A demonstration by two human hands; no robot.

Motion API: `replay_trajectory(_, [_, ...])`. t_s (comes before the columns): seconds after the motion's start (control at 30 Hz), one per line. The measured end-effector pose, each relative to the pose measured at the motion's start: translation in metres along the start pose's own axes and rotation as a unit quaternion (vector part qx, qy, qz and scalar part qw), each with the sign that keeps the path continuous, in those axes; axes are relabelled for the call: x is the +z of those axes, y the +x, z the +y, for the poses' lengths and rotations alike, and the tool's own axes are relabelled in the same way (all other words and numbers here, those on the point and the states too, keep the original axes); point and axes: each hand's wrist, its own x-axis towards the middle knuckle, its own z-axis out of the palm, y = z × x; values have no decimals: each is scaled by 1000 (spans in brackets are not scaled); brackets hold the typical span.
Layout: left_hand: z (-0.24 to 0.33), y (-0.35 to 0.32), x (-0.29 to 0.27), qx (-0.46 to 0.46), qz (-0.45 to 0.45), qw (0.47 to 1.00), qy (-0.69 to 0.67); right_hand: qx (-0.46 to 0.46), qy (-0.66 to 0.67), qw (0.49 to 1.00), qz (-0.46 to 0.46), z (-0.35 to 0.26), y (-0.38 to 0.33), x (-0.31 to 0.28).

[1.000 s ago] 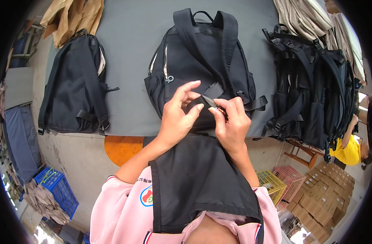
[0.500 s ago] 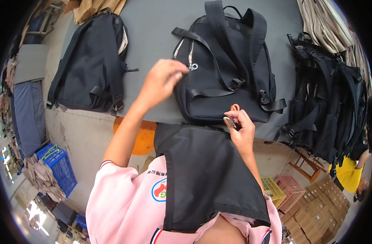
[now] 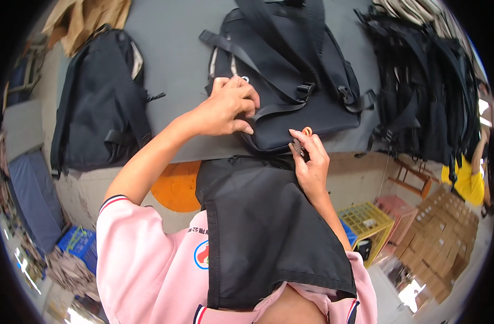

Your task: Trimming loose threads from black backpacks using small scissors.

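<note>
A black backpack (image 3: 290,121) lies in front of me on the grey table, its shoulder straps and webbing facing up. My left hand (image 3: 230,105) is over its lower left side, by the pale zipper edge and the loose webbing strap (image 3: 279,109). Its fingers are bent, with the thumb held apart, and nothing shows in them. At the bag's bottom edge my right hand (image 3: 311,162) is closed on thread snips (image 3: 299,148), whose orange ring (image 3: 307,131) pokes out past the fingers. The fingers partly hide the snips.
Another black backpack (image 3: 98,102) lies at the left of the table (image 3: 174,70), below brown paper (image 3: 90,21). A pile of black backpacks (image 3: 419,92) stands at the right. Beyond the table's near edge are an orange stool seat (image 3: 176,186), yellow crate (image 3: 368,221), cartons (image 3: 436,237) and a person in yellow (image 3: 468,181).
My left hand has moved from the zipper pull down and right over the bag's lower side. The right hand still holds the snips near the bottom edge. The view has shifted.
</note>
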Motion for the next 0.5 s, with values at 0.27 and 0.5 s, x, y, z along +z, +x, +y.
replay_trajectory(0.27, [45, 44, 3, 129, 89, 980, -119, -57, -31, 992, 107, -31, -14, -21])
replay_trajectory(0.5, [66, 63, 15, 62, 241, 954, -167, -104, -143, 964, 201, -24, 4, -25])
